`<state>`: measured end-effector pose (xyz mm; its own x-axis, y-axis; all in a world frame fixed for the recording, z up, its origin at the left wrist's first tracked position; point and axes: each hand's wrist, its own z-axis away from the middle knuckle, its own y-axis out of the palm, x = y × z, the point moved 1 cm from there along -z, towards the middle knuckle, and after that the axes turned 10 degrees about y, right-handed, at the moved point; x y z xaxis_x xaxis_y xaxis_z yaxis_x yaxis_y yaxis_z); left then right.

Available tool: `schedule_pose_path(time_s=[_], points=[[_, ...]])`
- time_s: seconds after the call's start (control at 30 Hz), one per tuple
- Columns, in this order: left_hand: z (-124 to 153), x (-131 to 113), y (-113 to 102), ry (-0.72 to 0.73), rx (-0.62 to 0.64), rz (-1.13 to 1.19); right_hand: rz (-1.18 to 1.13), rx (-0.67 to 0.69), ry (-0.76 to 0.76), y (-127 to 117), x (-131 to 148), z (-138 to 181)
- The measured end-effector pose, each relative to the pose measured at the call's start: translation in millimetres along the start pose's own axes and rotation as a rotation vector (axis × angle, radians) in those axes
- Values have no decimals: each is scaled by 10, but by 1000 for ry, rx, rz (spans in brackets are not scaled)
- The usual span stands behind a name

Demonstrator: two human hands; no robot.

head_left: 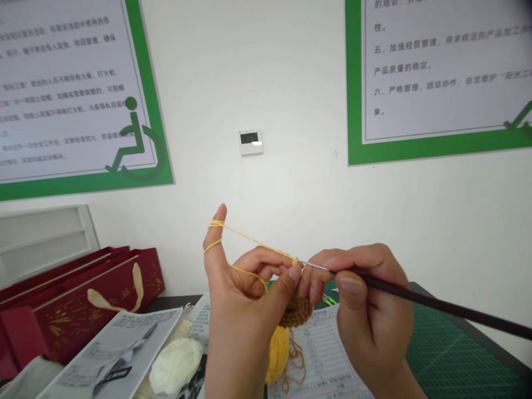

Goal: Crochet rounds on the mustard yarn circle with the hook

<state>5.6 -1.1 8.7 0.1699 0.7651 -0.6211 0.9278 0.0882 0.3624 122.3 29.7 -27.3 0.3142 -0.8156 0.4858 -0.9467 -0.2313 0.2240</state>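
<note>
My left hand (241,282) is raised, its index finger pointing up with yellow yarn (257,241) wound round it. Its thumb and other fingers pinch a small brown crocheted piece (297,311), partly hidden behind the hand. From the index finger the yarn runs taut down to the tip of a crochet hook (432,302). The hook has a thin metal shaft and a long dark handle, and my right hand (369,299) grips it between thumb and fingers. At the metal tip, a yellow loop meets the work by the left thumb. Below hangs a yellow yarn ball (277,354), partly covered by my left wrist.
A printed sheet (328,354) lies on a green cutting mat (461,354). To the left are a cream yarn ball (177,366), a picture sheet (120,354) and dark red gift bags (100,305). A white wall with green-framed posters (353,111) stands behind the table.
</note>
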Motion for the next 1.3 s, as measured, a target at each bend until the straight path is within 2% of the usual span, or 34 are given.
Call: schedule_pose_path(time_s=[0.13,0.3,0.6,0.87,1.0,1.3], points=[[-1,13,-12,-13,17,-18,4,-30,12,1,-12,-7],[-5,17,-9,-8,21,-22,-18,-31,-64,-1,-7,-18],[-15,29,-8,23,0,7,-73,-36,-56,20,25,-37],[-23,38,-54,32,45,-50,-34,37,-79,-4,-16,-21],[-21,50,-60,46,83,-57,3,28,-69,-14,-36,-9],[-13,37,-37,59,80,-57,8,17,-13,-16,-42,-19]])
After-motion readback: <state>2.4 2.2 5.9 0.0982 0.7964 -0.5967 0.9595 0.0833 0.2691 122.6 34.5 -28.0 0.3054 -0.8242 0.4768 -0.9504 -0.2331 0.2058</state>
